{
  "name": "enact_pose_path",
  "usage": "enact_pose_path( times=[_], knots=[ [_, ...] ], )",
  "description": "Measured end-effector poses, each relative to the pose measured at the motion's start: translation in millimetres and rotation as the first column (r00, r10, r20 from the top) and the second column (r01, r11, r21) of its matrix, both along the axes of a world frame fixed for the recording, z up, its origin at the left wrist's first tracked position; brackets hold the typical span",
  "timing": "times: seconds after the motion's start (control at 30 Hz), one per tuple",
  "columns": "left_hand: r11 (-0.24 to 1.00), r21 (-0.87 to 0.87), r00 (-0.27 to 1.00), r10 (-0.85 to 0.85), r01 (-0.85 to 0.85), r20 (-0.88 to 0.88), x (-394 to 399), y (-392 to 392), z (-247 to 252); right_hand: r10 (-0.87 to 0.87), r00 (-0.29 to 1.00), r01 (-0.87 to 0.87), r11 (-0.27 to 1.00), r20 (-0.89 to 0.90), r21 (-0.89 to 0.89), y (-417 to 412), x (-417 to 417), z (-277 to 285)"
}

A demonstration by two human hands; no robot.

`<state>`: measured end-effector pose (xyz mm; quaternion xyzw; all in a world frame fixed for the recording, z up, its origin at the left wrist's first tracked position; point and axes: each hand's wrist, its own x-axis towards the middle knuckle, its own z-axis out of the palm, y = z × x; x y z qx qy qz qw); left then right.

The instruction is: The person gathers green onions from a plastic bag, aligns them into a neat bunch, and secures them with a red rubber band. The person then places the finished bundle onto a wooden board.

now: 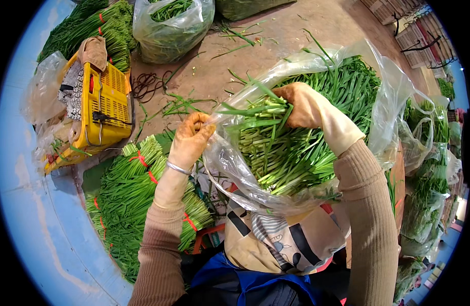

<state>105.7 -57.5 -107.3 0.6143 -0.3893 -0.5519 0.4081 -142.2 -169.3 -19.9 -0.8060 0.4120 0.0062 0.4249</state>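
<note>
A large clear plastic bag [235, 160] stands wide at the top before me, full of green garlic chives [349, 95] with pale cut stems. My left hand [191, 135], in a stained rubber glove with a bangle at the wrist, pinches the bag's left rim between thumb and fingers. Inside the mouth, my right hand [304, 105], also gloved, is curled around a small bunch of chives [263, 111], its stem ends pointing left. The right fingertips are hidden behind the hand and the leaves.
Chive bundles tied with red bands [131, 191] are piled at the left, below a yellow plastic crate [109, 99]. Another filled bag [174, 34] stands farther back. Loose leaves and dark cords [149, 86] litter the floor. More bagged greens [426, 191] line the right side.
</note>
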Motion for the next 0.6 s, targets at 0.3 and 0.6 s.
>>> enact_pose_path(
  times=[0.3, 0.6],
  knots=[
    [0.400, -0.735, 0.664, 0.327, 0.548, 0.672, -38.3, 18.2, 66.6, 0.090, 0.992, -0.103, 0.983, -0.087, -0.153, 1.2, -3.5, -16.7],
    [0.727, -0.045, 0.304, -0.230, 0.685, 0.925, -90.7, 7.2, 25.1, 0.075, 0.997, -0.078, 0.989, -0.030, -0.125, 3.3, -8.3, -7.8]
  ],
)
